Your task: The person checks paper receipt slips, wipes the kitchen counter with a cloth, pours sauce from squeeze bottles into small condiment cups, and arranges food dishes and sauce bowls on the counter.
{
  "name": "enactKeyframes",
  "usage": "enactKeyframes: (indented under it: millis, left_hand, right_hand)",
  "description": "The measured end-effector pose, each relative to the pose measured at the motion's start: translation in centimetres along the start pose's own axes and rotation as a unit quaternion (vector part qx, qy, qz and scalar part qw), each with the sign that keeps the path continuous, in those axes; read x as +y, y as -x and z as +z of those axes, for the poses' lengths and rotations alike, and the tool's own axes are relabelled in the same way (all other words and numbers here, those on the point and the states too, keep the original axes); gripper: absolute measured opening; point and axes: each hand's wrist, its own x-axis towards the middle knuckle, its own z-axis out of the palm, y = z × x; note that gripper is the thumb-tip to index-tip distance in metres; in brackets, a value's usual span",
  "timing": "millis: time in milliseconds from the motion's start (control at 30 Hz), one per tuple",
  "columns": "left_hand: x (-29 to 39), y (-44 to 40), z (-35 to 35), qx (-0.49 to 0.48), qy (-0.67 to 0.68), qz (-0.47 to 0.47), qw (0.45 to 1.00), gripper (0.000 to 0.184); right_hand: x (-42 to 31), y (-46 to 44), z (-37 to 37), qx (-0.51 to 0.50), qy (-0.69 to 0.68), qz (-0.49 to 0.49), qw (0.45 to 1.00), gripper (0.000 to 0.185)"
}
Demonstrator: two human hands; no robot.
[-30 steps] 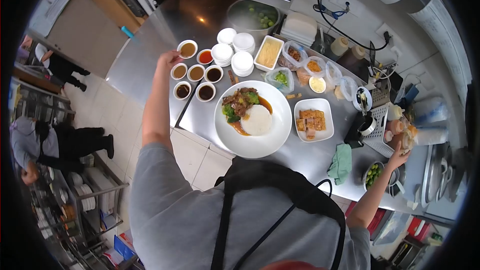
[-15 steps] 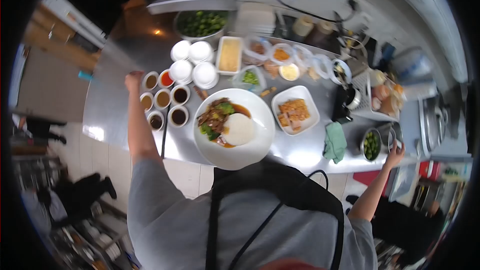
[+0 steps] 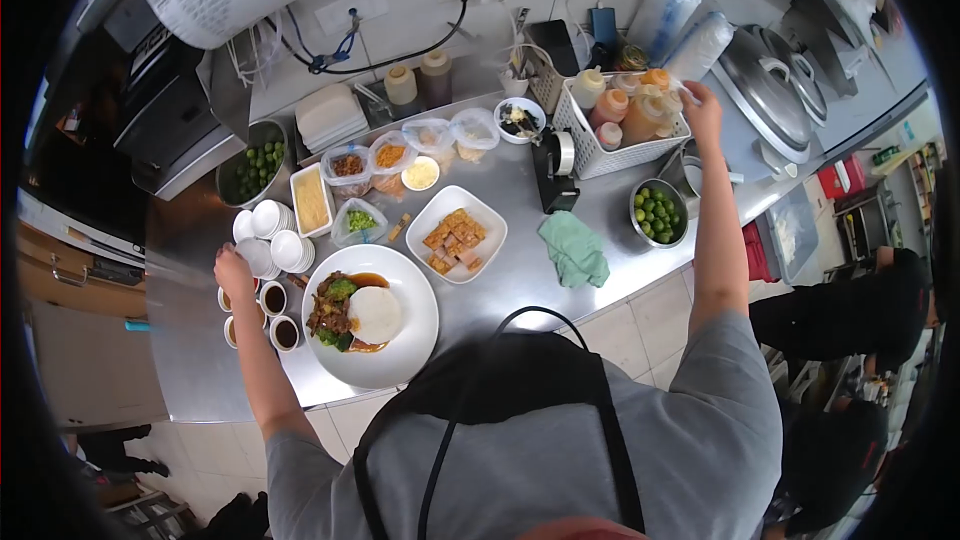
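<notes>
Step, presumably reaching: left hand [image 3: 233,272] at sauce cups [image 3: 285,334], right hand [image 3: 703,110] beside bottle basket [image 3: 628,158], cannot tell either grip's opening or hold; next likely calls for steady grasp.

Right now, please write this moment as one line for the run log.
left hand: near sauce cups | right hand: near bottle basket | plate: rice, meat, broccoli

Bright, pale light on your counter [image 3: 520,285] here, and look, the metal flashes whitish glare at you, below left of the plate [image 3: 420,335] and off to its right. The food [image 3: 375,316] on the plate reads sharp. Up left of it, the machine [image 3: 150,130] sits in shadow. Your round view bows the counter's edges; black swallows the corners.
</notes>
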Motion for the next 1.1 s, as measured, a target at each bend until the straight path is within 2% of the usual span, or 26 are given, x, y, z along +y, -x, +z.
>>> enactKeyframes:
  millis: [67,100,133,167,200,233,267,300,333,400,433,533,600,633,667,700,767,833,900,933,1000,1033,1100]
  left_hand:
    - [0.7,0.9,-1.5,0.104,-0.012,0.011,0.994,0.011]
    - [0.8,1.4,-2.7,0.120,-0.007,0.014,0.993,0.010]
    - [0.9,1.9,-4.1,0.125,-0.007,0.014,0.992,0.010]
    - [0.9,2.5,-5.4,0.118,0.048,-0.022,0.992,0.008]
    - [0.8,3.4,-6.3,0.111,0.103,-0.060,0.987,0.006]
    - [0.4,4.2,-6.6,0.117,0.102,-0.065,0.986,0.006]
    - [-0.1,5.0,-6.7,0.121,0.189,-0.079,0.971,0.005]
    - [-0.5,5.8,-6.6,0.126,0.275,-0.093,0.949,0.006]
    - [-0.4,6.7,-6.4,0.135,0.275,-0.099,0.947,0.006]
    - [0.6,9.1,-6.0,0.063,0.500,-0.176,0.845,0.006]
    - [1.7,10.3,-6.5,0.016,0.524,-0.209,0.825,0.005]
    - [4.2,13.2,-5.1,-0.027,0.629,-0.249,0.736,0.005]
    - [6.5,14.7,-5.4,-0.061,0.645,-0.233,0.725,0.005]
    - [6.6,15.2,-4.7,-0.086,0.648,-0.231,0.721,0.005]
    - [7.9,15.5,-5.1,-0.085,0.663,-0.262,0.696,0.005]
    - [8.7,15.8,-5.5,-0.099,0.673,-0.255,0.687,0.005]
    - [10.2,16.0,-6.4,-0.113,0.680,-0.249,0.680,0.005]
    - [12.0,15.8,-7.6,-0.146,0.674,-0.241,0.683,0.005]
    - [14.1,15.5,-8.3,-0.160,0.680,-0.227,0.678,0.006]
    - [15.0,15.3,-8.4,-0.176,0.681,-0.216,0.678,0.007]
    - [17.2,15.0,-8.9,-0.211,0.702,-0.184,0.654,0.008]
    - [18.5,14.9,-9.4,-0.224,0.712,-0.173,0.643,0.008]
    - [20.1,15.0,-9.6,-0.252,0.724,-0.140,0.626,0.009]
  right_hand:
    - [0.4,-2.6,1.6,-0.054,0.057,-0.044,0.996,0.022]
    - [0.4,-4.1,2.3,-0.051,0.054,-0.045,0.996,0.022]
    - [0.2,-5.6,3.0,-0.153,0.112,0.023,0.981,0.028]
    - [-0.2,-6.4,3.4,-0.255,0.168,0.090,0.948,0.034]
    - [-0.6,-6.8,3.9,-0.254,0.164,0.086,0.949,0.034]
    - [-1.4,-7.2,4.3,-0.337,0.225,0.109,0.907,0.038]
    - [-2.1,-8.0,4.5,-0.415,0.285,0.128,0.855,0.041]
    - [-1.7,-8.5,5.6,-0.441,0.297,0.127,0.838,0.045]
    - [-1.3,-8.9,6.6,-0.437,0.294,0.117,0.842,0.045]
    - [0.2,-8.7,8.4,-0.447,0.298,0.108,0.837,0.047]
    - [0.5,-8.6,8.7,-0.447,0.298,0.102,0.837,0.047]
    - [1.0,-8.1,9.2,-0.450,0.307,0.069,0.836,0.046]
    - [1.7,-7.8,9.0,-0.366,0.287,0.063,0.883,0.048]
    - [1.7,-7.7,8.2,-0.362,0.284,0.059,0.886,0.048]
    - [1.3,-7.5,6.6,-0.335,0.255,0.020,0.907,0.051]
    - [0.9,-7.1,5.0,-0.309,0.227,-0.019,0.923,0.054]
    - [-0.9,-6.7,1.1,-0.236,0.099,0.008,0.967,0.064]
    - [-4.1,-5.5,-3.0,-0.082,-0.004,-0.073,0.994,0.068]
    - [-7.6,-4.5,-5.8,0.074,-0.078,-0.157,0.982,0.068]
    - [-8.8,-4.4,-6.4,0.071,-0.078,-0.155,0.982,0.068]
    - [-10.4,-4.0,-6.9,0.266,-0.207,-0.233,0.912,0.057]
    - [-11.1,-3.4,-7.2,0.263,-0.205,-0.228,0.915,0.057]
    - [-12.2,-2.1,-7.6,0.214,-0.446,-0.164,0.853,0.053]
